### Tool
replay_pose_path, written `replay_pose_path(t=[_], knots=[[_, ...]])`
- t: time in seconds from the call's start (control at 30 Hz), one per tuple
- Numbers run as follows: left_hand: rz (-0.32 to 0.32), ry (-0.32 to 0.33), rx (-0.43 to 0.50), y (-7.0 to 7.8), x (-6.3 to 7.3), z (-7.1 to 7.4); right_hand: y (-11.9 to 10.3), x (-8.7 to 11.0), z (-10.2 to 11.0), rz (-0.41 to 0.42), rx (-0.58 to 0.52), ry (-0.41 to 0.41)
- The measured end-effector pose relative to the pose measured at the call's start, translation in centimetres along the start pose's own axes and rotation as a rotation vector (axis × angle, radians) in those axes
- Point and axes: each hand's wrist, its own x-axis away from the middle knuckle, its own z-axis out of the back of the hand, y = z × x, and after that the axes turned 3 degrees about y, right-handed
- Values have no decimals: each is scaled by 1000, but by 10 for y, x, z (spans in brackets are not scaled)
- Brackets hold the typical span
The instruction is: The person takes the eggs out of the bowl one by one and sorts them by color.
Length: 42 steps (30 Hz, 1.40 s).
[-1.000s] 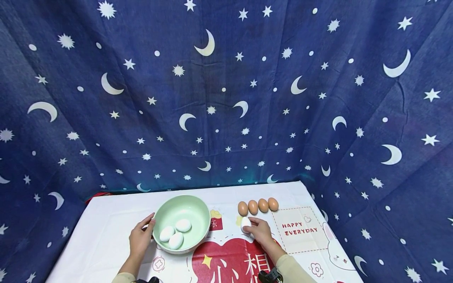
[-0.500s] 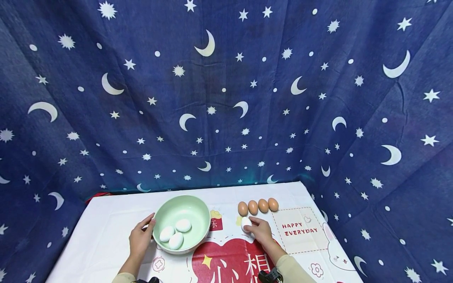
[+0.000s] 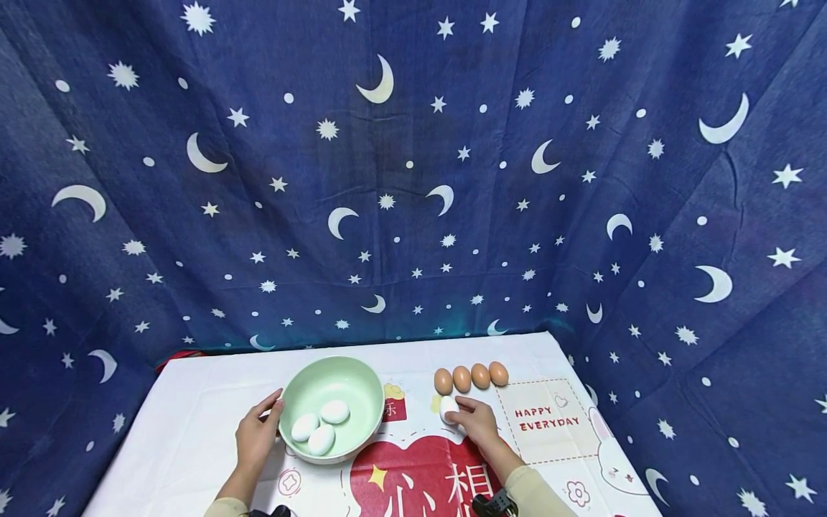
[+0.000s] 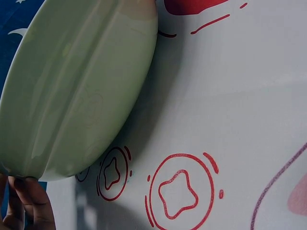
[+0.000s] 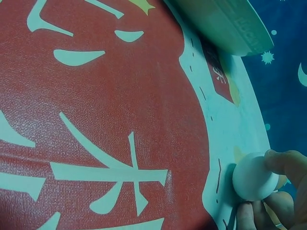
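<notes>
Clearly, white egg [image 5: 254, 178] between right fingers [image 5: 288, 163], pinched; left fingers [image 4: 37, 203] apparently grip bowl [image 3: 357, 391], partly hidden.

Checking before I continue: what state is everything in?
Green bowl: upright, uncovered.
Three white eggs: in bowl, shells look whole.
Fourth white egg: pinched by right hand.
Four brown eggs: lined up, shells look whole.
Left hand: touching bowl.
Tablecloth: spread out.
Starry curtain: hanging, creased.
</notes>
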Motion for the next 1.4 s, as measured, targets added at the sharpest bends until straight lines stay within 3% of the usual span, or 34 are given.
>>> replay_pose_path(t=[0.13, 0.3, 0.47, 0.63, 0.9, 1.07, 1.2, 1.4], knots=[[-5, 3, -3, 1, 2, 1, -4, 0, 4, -17, -5, 7], [-8, 3, 0, 1, 1, 1, -21, -1, 10, -12, -55, 102], [-8, 6, -2, 2, 1, 2, -49, -2, 5, 85, -164, 124], [-5, 5, -2, 2, 1, 2, -89, 1, -17, 138, -190, 32], [2, -4, -4, 3, 3, 2, -138, 10, -70, 173, -220, -233], [4, -9, -4, 3, 2, 2, -148, 14, -108, 214, -241, -367], [10, -12, -9, 2, 1, 2, -148, 16, -135, 125, -313, -445], [12, -9, -6, 0, 0, 1, -140, 17, -159, 27, -306, -425]])
